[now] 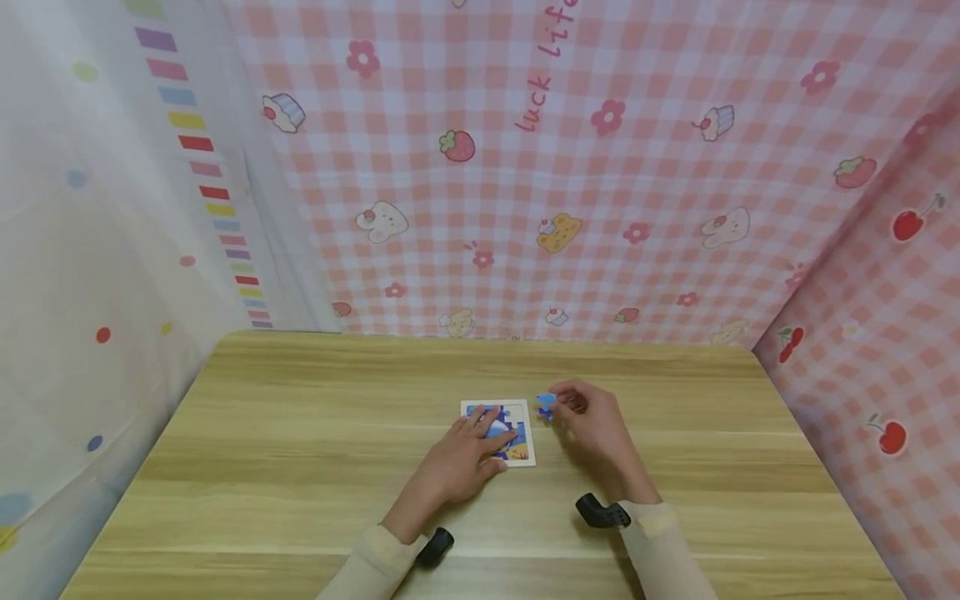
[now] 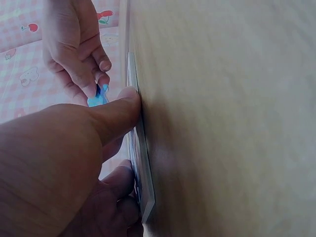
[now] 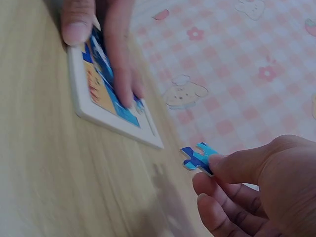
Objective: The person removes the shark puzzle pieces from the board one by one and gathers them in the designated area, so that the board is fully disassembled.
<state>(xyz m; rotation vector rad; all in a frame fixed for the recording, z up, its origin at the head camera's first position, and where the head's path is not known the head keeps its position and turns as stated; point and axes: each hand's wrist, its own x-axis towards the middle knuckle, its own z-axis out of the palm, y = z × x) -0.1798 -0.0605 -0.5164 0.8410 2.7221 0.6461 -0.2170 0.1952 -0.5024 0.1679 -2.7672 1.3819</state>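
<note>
On a pale wood-grain table (image 1: 300, 467), the left hand (image 1: 465, 456), its fingers spread apart, is laid across a square, white-framed, blue-and-yellow jigsaw board (image 1: 529, 439), by whose right side a small, flat, two-toned blue jigsaw piece (image 1: 546, 405) is held raised off the table, pinched between the thumb and fingers of the right hand (image 1: 594, 421)

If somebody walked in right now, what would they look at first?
Probably the big pink-and-white checked cloth behind the wooden table, dotted with strawberries, cupcakes and flowers. Next might come the bright blue puzzle piece pinched in the right hand, just right of the small white-framed puzzle. The left hand rests on that puzzle, covering part of its picture.
</note>
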